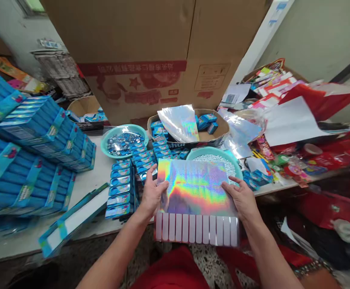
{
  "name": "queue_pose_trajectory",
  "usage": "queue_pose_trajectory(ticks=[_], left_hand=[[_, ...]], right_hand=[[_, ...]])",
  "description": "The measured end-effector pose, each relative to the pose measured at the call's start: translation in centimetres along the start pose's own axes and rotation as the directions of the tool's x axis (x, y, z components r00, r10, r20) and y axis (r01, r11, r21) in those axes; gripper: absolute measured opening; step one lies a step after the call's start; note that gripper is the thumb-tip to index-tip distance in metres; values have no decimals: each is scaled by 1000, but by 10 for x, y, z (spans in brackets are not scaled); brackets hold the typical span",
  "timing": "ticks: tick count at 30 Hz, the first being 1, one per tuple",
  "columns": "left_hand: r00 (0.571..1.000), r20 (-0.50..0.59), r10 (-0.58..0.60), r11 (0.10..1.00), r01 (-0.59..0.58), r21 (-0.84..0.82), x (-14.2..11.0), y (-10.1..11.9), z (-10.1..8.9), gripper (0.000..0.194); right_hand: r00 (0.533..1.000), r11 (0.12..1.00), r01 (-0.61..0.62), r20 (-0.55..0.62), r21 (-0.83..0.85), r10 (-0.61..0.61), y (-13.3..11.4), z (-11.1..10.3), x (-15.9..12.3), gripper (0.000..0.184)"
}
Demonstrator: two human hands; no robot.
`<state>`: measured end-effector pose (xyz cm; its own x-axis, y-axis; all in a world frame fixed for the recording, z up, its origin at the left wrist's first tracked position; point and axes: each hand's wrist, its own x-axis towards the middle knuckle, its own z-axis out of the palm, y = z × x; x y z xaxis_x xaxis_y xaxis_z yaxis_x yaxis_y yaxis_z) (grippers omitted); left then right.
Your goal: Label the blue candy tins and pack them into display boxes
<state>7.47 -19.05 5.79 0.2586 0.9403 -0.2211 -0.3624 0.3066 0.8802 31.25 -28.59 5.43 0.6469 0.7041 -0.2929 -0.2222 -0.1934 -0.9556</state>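
Between my two hands is a shiny rainbow holographic sheet (197, 188), its lower edge carrying a row of several pale upright strips (195, 228). My left hand (151, 190) pinches its left edge, thumb on top. On the opposite edge, my right hand (241, 196) grips it the same way. Just left of the sheet stand rows of small blue boxes (122, 188) with their open ends up. Behind the sheet, a mint-green basin (189, 154) of small white pellets (220, 158) is partly covered. A second mint basin (103, 146) holds small shiny metallic pieces (123, 143).
Tall stacks of blue cartons (42, 136) fill the left side. A long blue tray (72, 220) lies at the table's front edge. Behind, an open carton (220, 138) holds blue boxes and a silvery sheet (181, 122) below a big cardboard box (150, 40). Coloured packaging (277, 90) clutters the right.
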Motion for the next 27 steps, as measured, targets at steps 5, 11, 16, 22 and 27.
queue_pose_trajectory(ticks=[5, 11, 16, 22, 27], left_hand=[[997, -15, -80, 986, 81, 146, -25, 2, -42, 59], [955, -82, -285, 957, 288, 33, -48, 10, -62, 50], [964, -33, -265, 950, 267, 161, -66, 18, -60, 64], [991, -70, -111, 865, 131, 484, -75, 28, -63, 35], [997, 20, 69, 716, -63, 696, -79, 28, -67, 15]], right_hand=[[999, 999, 35, 40, 3, -35, 23, 7, -25, 58], [990, 982, 143, 34, -120, -140, 21, 7, -46, 41], [992, 982, 29, 128, -186, -5, 9, 0, -65, 52], [995, 945, 67, 95, -321, -38, 1, -3, -85, 49], [995, 939, 80, 81, -336, -56, 4, -7, -86, 44]])
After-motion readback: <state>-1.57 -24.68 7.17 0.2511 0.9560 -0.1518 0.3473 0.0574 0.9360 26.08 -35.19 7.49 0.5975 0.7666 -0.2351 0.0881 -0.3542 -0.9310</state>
